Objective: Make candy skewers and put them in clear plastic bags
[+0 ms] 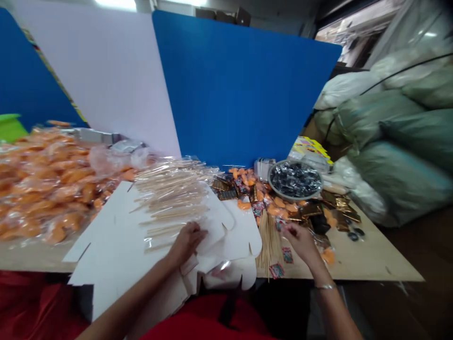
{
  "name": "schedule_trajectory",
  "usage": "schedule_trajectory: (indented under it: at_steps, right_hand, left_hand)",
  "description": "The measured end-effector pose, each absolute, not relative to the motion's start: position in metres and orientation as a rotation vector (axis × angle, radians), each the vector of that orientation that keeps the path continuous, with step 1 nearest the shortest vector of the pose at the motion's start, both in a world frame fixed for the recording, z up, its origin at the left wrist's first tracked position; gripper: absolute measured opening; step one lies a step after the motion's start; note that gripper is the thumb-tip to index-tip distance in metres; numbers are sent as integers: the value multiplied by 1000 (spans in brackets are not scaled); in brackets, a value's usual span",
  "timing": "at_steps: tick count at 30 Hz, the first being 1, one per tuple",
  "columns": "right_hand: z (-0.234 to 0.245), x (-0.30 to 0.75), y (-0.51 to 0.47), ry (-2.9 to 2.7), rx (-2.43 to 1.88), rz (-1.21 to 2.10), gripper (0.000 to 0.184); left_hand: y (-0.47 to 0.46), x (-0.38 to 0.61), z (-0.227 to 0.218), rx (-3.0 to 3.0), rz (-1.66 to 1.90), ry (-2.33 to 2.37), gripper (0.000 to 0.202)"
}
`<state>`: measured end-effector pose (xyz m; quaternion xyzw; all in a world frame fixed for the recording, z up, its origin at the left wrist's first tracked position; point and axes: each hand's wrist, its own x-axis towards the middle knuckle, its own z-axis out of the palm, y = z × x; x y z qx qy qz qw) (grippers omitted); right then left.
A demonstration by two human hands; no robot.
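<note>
Reaching over the counter's (375, 264) front edge, both forearms (139, 293) slant inward.
The left hand (191, 241) curls above white cardboard (109, 236), beside bagged sticks (173, 189); the right hand (299, 238), almost pinching, is beside loose sticks (269, 241) near that edge. What each grip holds, if anything, I cannot tell.

The left hand (187, 240) is lying over white cardboard (106, 241), its fingers bending just beside a row of clear packets of thin sticks (173, 198). The right hand (297, 236) is holding its fingertips close to a small printed packet (279, 224), near a bundle of loose sticks (269, 241); the grip of either is not showing clearly. Bagged orange pieces (67, 179) are covering the left of the table (385, 262). A round tray (273, 189) is holding dark pieces (295, 178), while gold packets (342, 204) are lying nearby. Behind, a blue panel (244, 94) is standing beside pale green sacks (403, 170).
</note>
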<state>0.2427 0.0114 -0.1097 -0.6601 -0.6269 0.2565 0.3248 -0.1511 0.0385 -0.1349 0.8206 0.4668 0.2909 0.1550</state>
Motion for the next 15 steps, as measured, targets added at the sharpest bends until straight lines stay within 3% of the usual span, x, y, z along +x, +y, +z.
schedule_trajectory:
  at_steps: [5,11,15]
  right_hand:
    - [-157,229,20,-1556,-1991,657,29]
    - [-175,207,35,-1437,-2090,661,24]
    - [-177,215,44,-1351,-2038,805,25]
  left_hand:
    - [73,-157,-128,2315,807,1237,27]
    - [52,-159,-118,2383,949,1264,35]
    - [25,-131,-66,2250,1055,1166,26]
